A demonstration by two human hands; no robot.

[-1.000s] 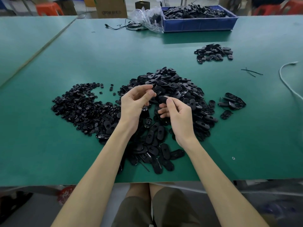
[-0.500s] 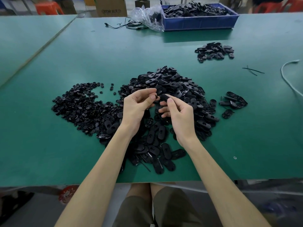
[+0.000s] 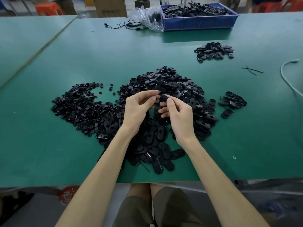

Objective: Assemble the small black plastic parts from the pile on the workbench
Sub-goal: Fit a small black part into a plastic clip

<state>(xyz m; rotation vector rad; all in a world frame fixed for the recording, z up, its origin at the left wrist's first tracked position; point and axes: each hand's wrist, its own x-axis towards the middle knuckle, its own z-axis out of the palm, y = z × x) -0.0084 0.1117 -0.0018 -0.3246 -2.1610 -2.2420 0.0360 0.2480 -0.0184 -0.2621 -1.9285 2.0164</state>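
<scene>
1. The oval part [image 3: 164, 97] is up off the bench, pinched in the right hand [image 3: 178, 115]: thumb on top, fingers curled underneath. It's a narrow grip, holding that 1 piece.
2. The left hand [image 3: 139, 107] is just beside it. Thumb and forefinger are closed tight on a small dark bit [image 3: 157, 98] that touches the oval part's near end. It's too tiny for me to say what it is.
3. Directly under and behind the grip is the big pile [image 3: 172, 82] of the same oval parts. It spreads toward me between both forearms.
4. Left of the grip, touching that pile, is a flatter heap of small round pieces [image 3: 78, 104].
5. Right of the grip, apart from the pile, sits a little cluster [image 3: 232, 100] of parts. Further out and further right is another batch [image 3: 213, 51].
6. All of it lies on the green workbench [image 3: 49, 145].
7. Well beyond the grip, at the far edge: a blue bin [image 3: 196, 23] full of black parts, a clear plastic bag [image 3: 146, 15] against its left side, and a black cable [image 3: 126, 26] left of the bag.
8. Far right of the grip are 2 crossed black ties [image 3: 252, 70] and a white cord [image 3: 287, 76].
</scene>
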